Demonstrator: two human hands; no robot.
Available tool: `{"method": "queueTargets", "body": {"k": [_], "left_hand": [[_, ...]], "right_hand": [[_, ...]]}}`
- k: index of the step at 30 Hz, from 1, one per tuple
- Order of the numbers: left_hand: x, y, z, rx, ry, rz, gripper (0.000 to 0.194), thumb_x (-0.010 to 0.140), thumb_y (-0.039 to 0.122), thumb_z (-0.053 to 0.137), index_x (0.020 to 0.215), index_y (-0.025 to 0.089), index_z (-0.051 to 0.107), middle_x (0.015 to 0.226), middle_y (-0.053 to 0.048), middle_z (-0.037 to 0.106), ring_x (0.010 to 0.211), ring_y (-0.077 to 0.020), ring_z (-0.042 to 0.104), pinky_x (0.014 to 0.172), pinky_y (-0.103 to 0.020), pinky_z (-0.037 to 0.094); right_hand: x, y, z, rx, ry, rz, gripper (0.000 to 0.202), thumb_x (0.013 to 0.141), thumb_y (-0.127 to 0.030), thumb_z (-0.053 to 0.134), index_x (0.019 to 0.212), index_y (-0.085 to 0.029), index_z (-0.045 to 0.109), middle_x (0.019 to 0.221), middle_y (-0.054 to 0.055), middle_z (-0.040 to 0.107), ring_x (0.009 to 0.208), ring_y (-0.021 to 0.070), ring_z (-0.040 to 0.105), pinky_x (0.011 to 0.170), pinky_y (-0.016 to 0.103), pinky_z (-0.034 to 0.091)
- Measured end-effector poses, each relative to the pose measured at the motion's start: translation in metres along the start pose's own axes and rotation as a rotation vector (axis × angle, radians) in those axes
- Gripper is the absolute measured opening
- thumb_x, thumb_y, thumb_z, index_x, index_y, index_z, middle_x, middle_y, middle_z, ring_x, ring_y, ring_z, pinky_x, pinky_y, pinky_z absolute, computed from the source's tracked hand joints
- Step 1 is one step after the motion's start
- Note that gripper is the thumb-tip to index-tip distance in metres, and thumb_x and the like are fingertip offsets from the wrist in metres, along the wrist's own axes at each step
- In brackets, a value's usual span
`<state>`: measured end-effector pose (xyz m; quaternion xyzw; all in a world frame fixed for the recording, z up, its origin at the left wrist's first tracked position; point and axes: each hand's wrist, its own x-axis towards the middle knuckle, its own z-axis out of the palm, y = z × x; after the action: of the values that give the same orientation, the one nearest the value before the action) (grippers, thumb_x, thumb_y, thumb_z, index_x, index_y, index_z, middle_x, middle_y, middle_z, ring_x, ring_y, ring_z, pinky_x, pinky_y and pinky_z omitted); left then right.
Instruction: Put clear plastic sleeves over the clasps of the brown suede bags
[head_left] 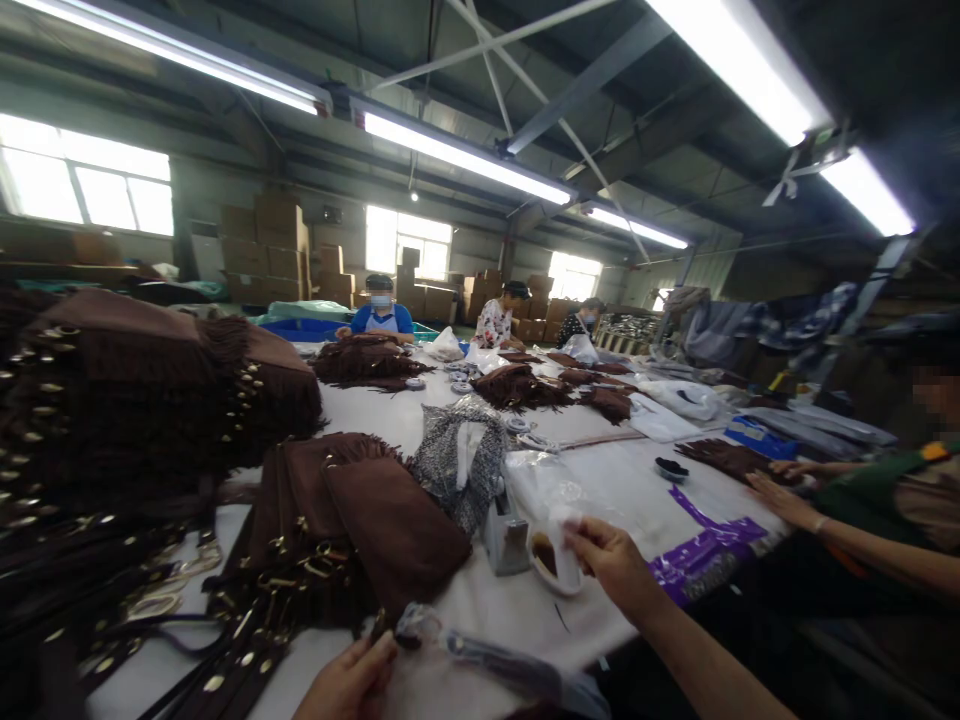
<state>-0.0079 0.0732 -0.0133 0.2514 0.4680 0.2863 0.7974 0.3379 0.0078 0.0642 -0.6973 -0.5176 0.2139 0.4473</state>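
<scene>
At the bottom, my left hand (351, 682) is closed, fingertips pinched at a small dark, metallic-looking piece whose kind is unclear. A strap wrapped in clear plastic (502, 662) lies just to its right. My right hand (611, 562) pinches a white strip (568, 565) between thumb and fingers, over a small white dish (546, 552) with something brown inside. Beside that dish stands a grey-white dispenser-like box (507, 535). Brown fringed bags (394, 515) with gold clasps are stacked in front of me, left of both hands.
A tall pile of brown bags (150, 390) rises at left, with dark straps (67, 590) below. A speckled plastic bag (465, 450) sits mid-table. Purple packaging (705, 550) lies near the right edge. A co-worker's hands (784, 495) work at right; several people sit across the table.
</scene>
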Motion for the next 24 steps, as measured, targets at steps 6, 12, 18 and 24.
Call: {"method": "queueTargets", "body": {"k": [6,12,18,24], "left_hand": [[-0.026,-0.001,0.013,-0.175,-0.180,0.050,0.059,0.063,0.062,0.075,0.090,0.014,0.056,0.060,0.010,0.039,0.040,0.0019,0.017,0.038,-0.015,0.005],[-0.029,-0.011,0.004,-0.132,-0.220,0.155,0.042,0.066,0.044,0.080,0.084,0.019,0.051,0.046,0.014,0.029,0.037,-0.0019,0.016,0.039,-0.019,0.007],[-0.027,-0.016,0.006,-0.111,-0.158,0.172,0.044,0.065,0.044,0.079,0.082,0.021,0.046,0.047,0.014,0.028,0.039,-0.0025,0.017,0.040,-0.021,0.006],[-0.034,-0.012,-0.001,-0.085,-0.051,0.083,0.050,0.071,0.063,0.064,0.087,0.017,0.052,0.062,0.007,0.048,0.043,-0.0023,0.032,0.042,-0.017,0.020]], "right_hand": [[-0.058,-0.056,0.121,0.448,-0.413,0.089,0.029,0.079,-0.045,0.064,0.075,-0.016,0.062,0.058,-0.004,0.053,0.044,0.0072,0.042,0.045,0.020,0.032],[-0.065,-0.065,0.178,0.455,-0.555,0.112,0.029,0.075,-0.043,0.066,0.084,-0.016,0.064,0.063,-0.004,0.054,0.047,0.0075,0.043,0.044,0.020,0.033],[-0.053,-0.065,0.176,0.278,-0.536,0.116,0.034,0.079,-0.046,0.058,0.065,-0.015,0.060,0.052,-0.005,0.040,0.049,0.0088,0.035,0.047,0.022,0.027],[-0.062,-0.063,0.168,0.122,-0.404,0.084,0.030,0.072,-0.041,0.060,0.057,-0.016,0.056,0.055,-0.003,0.046,0.057,0.0122,0.041,0.054,0.025,0.031]]}}
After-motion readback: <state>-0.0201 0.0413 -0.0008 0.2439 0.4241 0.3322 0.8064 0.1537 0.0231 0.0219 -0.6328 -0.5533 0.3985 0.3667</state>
